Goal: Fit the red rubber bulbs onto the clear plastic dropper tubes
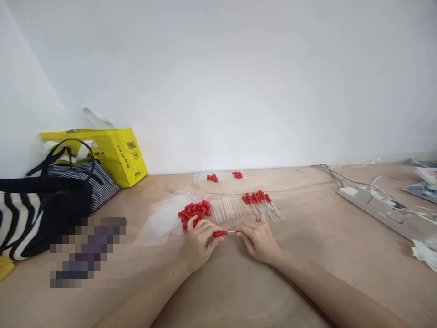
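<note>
My left hand pinches a red rubber dropper bulb between thumb and fingers. From the bulb a thin clear dropper tube runs to the right, its other end held in the fingertips of my right hand. Just beyond my left hand lies a pile of loose red bulbs. A row of bare clear tubes is laid side by side beyond both hands. Past my right hand, several droppers with red bulbs fitted lie together, bulbs pointing away from me.
Clear plastic bags are spread left of the bulbs. Near the wall, another clear bag has red bulbs on it or in it. A yellow bag and striped bags stand left; a power strip with cables lies right.
</note>
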The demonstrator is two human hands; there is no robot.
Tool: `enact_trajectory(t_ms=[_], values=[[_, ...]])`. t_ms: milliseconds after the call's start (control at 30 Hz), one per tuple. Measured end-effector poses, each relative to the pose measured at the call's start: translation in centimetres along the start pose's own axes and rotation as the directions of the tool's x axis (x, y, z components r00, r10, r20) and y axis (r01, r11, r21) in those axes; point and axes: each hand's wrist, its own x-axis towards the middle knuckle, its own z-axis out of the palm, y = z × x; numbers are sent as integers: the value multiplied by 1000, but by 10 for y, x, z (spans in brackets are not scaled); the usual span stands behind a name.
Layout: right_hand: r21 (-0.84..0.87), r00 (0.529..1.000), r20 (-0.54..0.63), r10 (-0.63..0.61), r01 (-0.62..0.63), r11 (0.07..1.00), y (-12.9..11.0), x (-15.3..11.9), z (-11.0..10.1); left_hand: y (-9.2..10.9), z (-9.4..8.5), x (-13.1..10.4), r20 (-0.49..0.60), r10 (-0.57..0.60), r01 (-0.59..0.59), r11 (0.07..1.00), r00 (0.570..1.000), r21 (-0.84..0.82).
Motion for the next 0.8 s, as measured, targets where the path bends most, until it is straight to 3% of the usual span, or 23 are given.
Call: enact_trajectory(t_ms=[200,800], values=[[-28,998,-44,-35,34,999,-4,-3,1,12,3,2,-57,26,-28,999,998,-35],[46,997,-75,-35,38,998,-7,-9,11,15,7,-1,5,34,-34,998,999,-61]])
